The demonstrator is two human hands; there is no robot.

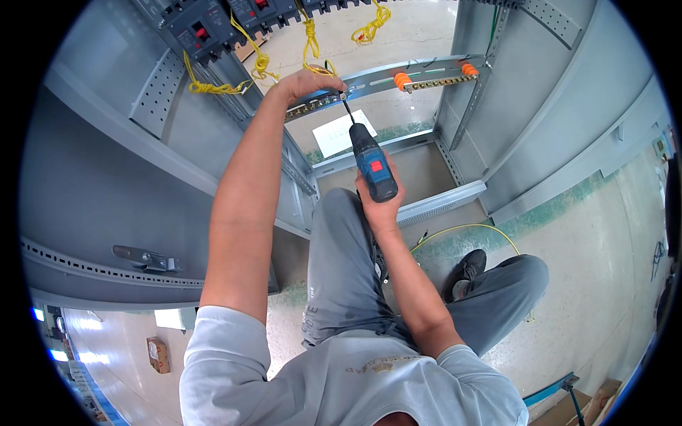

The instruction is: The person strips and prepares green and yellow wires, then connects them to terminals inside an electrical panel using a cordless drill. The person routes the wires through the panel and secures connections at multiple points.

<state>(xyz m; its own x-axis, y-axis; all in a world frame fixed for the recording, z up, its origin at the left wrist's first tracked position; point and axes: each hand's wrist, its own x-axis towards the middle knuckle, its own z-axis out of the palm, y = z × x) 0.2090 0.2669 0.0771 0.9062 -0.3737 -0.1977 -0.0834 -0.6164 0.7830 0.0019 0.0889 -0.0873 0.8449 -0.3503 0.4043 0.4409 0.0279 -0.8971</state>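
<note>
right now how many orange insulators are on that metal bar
2. One orange insulator sits near the middle of the metal bar; the other sits at its right end. The left hand covers the bar's left end, so another may be hidden there.

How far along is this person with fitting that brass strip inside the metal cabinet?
Done, it seems: the brass strip already sits on two orange supports at its right part, and the black breakers above are mounted with yellow wires hanging loose. In hand: the left hand steadies the strip's left end while the right hand drives the blue drill there. Left: the yellow wires appear unconnected.
</note>
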